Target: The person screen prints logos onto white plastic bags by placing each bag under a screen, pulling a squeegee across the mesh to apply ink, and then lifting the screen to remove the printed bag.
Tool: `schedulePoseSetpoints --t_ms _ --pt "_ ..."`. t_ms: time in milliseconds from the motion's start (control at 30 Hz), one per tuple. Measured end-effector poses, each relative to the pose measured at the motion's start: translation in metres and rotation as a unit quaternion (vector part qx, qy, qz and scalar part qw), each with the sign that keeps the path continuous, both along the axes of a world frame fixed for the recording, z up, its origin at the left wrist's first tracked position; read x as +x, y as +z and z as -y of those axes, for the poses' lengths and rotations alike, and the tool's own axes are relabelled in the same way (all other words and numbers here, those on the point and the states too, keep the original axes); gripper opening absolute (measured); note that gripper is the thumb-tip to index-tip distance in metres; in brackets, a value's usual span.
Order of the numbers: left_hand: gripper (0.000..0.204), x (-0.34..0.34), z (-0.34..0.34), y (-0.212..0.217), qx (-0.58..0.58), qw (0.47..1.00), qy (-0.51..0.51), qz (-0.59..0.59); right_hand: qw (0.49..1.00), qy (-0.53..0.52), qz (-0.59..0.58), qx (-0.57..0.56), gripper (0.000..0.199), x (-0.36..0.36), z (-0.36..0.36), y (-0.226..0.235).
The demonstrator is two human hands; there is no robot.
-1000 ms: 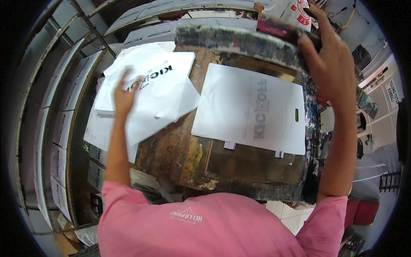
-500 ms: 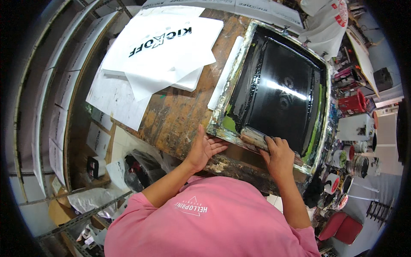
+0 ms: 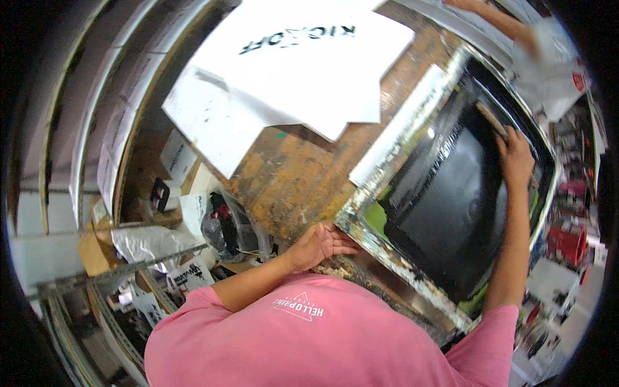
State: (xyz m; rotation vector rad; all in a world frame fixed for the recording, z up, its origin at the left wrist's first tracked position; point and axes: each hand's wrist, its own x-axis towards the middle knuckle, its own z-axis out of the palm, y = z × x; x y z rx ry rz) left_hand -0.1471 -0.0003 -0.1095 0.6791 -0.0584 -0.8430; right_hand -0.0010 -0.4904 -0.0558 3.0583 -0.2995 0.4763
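Observation:
My right hand (image 3: pixel 516 161) is closed on the wooden handle of a squeegee (image 3: pixel 491 119), near the far end of a screen printing frame (image 3: pixel 396 261). Glossy black ink (image 3: pixel 445 226) covers most of its mesh, with green patches at the corners. At the frame's near left corner, my left hand (image 3: pixel 319 246) has its fingers stretched out, their tips against or just under the edge. A white strip of paper or board (image 3: pixel 393 138) shows from under the frame's left side. The squeegee's blade is mostly hidden by the handle and my hand.
White sheets printed in black (image 3: pixel 309 77) lie loosely stacked on the stained wooden table (image 3: pixel 296 177). Racks of white panels (image 3: pixel 135 116) stand at the left. Another person's arm (image 3: pixel 493 16) shows at the far right. Red and white containers (image 3: pixel 567 245) crowd the right side.
My right hand has moved the squeegee from the frame's near edge to its far end. My left hand stays by the near corner. The view has turned, and another person's arm now shows.

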Motion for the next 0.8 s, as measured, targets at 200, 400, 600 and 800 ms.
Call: schedulePoseSetpoints --t_ms 200,400,600,800 --pt "0.077 -0.001 -0.011 -0.033 -0.126 0.991 -0.025 0.026 0.994 0.067 -0.04 0.081 0.05 0.078 0.099 0.016" --pt "0.087 0.008 -0.015 -0.021 -0.111 0.991 -0.075 0.028 0.999 0.051 0.0 0.014 0.041 0.049 0.067 -0.013" --pt "0.089 0.008 -0.013 -0.021 -0.099 0.991 -0.09 0.026 0.996 0.086 0.002 0.019 0.045 -0.077 -0.059 0.014" --pt "0.09 0.01 -0.008 -0.025 -0.102 0.99 -0.095 0.015 0.985 0.023 -0.099 0.137 0.034 -0.214 -0.216 0.086"
